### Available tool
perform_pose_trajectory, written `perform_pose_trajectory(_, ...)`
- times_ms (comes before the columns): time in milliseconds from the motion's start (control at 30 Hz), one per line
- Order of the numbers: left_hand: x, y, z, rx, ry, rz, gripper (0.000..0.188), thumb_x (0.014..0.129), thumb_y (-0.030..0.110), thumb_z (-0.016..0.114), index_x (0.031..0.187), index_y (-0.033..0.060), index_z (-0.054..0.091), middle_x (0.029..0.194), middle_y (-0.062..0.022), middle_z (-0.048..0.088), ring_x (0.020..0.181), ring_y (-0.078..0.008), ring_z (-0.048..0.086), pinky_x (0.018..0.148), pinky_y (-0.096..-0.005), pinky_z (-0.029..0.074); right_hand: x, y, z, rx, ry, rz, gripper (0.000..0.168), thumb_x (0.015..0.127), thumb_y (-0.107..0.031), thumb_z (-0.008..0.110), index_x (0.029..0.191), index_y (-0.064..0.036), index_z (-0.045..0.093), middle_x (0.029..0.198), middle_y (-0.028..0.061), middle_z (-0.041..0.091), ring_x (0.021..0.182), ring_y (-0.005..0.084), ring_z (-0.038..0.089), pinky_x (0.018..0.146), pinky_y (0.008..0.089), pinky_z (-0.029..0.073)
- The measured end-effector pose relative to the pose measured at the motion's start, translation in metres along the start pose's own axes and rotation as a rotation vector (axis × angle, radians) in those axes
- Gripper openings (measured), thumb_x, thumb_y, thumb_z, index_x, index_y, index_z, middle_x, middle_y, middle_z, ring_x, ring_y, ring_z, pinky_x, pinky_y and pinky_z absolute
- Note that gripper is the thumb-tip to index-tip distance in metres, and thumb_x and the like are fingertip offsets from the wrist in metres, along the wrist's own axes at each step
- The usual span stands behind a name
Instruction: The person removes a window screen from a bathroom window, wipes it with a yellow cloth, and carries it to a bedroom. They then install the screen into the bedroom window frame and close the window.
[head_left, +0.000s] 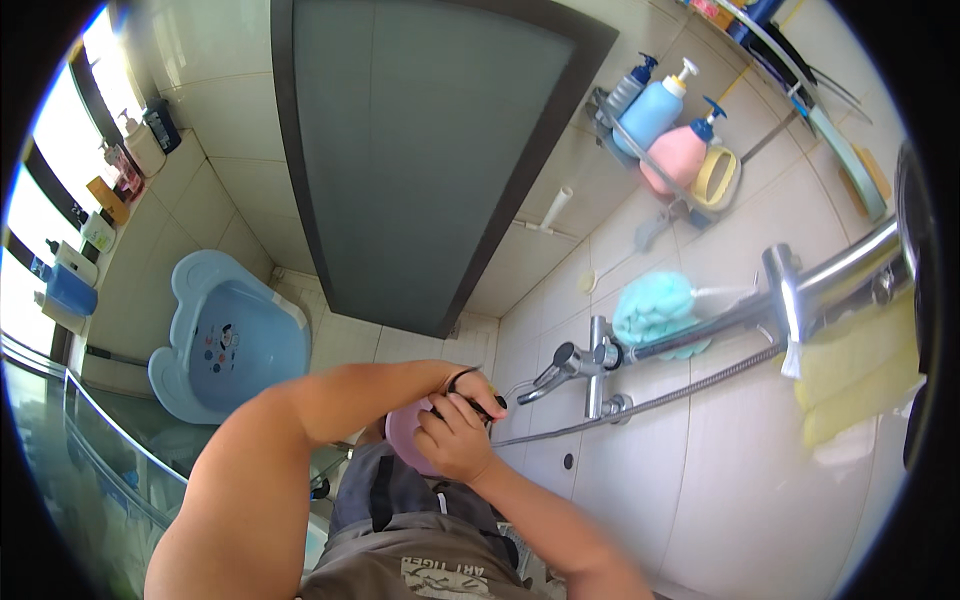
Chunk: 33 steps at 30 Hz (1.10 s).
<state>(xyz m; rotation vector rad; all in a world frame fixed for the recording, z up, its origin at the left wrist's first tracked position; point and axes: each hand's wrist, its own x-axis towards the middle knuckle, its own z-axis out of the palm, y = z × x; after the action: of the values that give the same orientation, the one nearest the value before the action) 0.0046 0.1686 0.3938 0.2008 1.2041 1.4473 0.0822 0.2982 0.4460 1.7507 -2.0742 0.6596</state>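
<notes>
My left hand (477, 391) and my right hand (454, 436) meet in front of my body, close to the tap. Both are closed around a small dark object (478, 409), mostly covered by fingers, so its kind is unclear. A black band (454, 381) circles my left wrist. Below the hands is a pink plastic basin (407, 436), partly hidden by my right hand and forearm. Just right of my hands, a chrome shower mixer tap (570, 360) is fixed to the tiled wall, its spout pointing towards them.
A metal shower hose (675, 394) runs along the wall. A turquoise bath pouf (654, 306) hangs by the riser rail. Pump bottles (652, 112) stand in a wall rack. Ahead is a dark-framed frosted door (427, 150); leftward, a blue baby bathtub (232, 345) leans near a bottle-lined ledge (169, 180).
</notes>
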Motion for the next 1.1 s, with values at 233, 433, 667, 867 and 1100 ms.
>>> perform_pose_trajectory(233, 0.065, -0.034, 0.034, 0.83, 0.313, -0.035, 0.049, 0.082, 0.047, 0.077, 0.094, -0.0004, 0.077, 0.087, -0.0164, 0.074, 0.074, -0.0337, 0.067, 0.071, -0.0422, 0.053, -0.094, -0.004, 0.07, -0.092, -0.298, -0.258, 0.018, 0.078, -0.03, 0.06, 0.074, -0.014, 0.066, 0.083, 0.0051, 0.062, 0.089, 0.0265, 0.06, 0.095, 0.0445, 0.043)
perform_pose_trajectory(433, 0.122, -0.069, 0.036, 0.874, 0.64, -0.137, 0.038, 0.077, 0.033, 0.076, 0.093, -0.0013, 0.077, 0.096, -0.0236, 0.074, 0.092, -0.0392, 0.072, 0.083, -0.0461, 0.057, -0.161, 0.0, 0.145, 0.209, -0.628, 0.173, 0.033, 0.09, -0.023, 0.055, 0.109, -0.007, 0.077, 0.126, 0.0124, 0.071, 0.124, 0.0327, 0.06, 0.11, 0.0541, 0.038)
perform_pose_trajectory(667, 0.134, -0.095, 0.051, 0.502, 1.008, -0.188, 0.04, 0.082, 0.019, 0.064, 0.116, 0.0002, 0.071, 0.119, -0.0272, 0.069, 0.113, -0.0427, 0.066, 0.099, -0.0494, 0.053, -0.178, -0.004, 0.154, 0.038, -0.751, 0.075, 0.031, 0.091, -0.021, 0.056, 0.108, -0.007, 0.078, 0.128, 0.0113, 0.07, 0.127, 0.0308, 0.058, 0.111, 0.0548, 0.037)
perform_pose_trajectory(867, 0.149, -0.119, 0.032, 0.578, 0.987, -0.23, 0.042, 0.087, 0.039, 0.065, 0.114, 0.0074, 0.073, 0.12, -0.0235, 0.07, 0.111, -0.0415, 0.067, 0.096, -0.05, 0.053, -0.197, -0.006, 0.169, -0.136, -0.92, -0.157, 0.029, 0.091, -0.019, 0.056, 0.106, -0.007, 0.078, 0.128, 0.0104, 0.069, 0.128, 0.029, 0.057, 0.111, 0.0545, 0.037)
perform_pose_trajectory(1100, 0.139, -0.113, 0.003, 0.78, 0.646, -0.102, 0.048, 0.08, 0.042, 0.076, 0.114, 0.0086, 0.074, 0.103, -0.0202, 0.075, 0.1, -0.0353, 0.071, 0.089, -0.045, 0.055, -0.204, 0.001, 0.159, -0.53, -0.916, -0.338, 0.028, 0.089, -0.019, 0.055, 0.095, -0.011, 0.081, 0.11, 0.0057, 0.075, 0.12, 0.0309, 0.062, 0.111, 0.0511, 0.038)
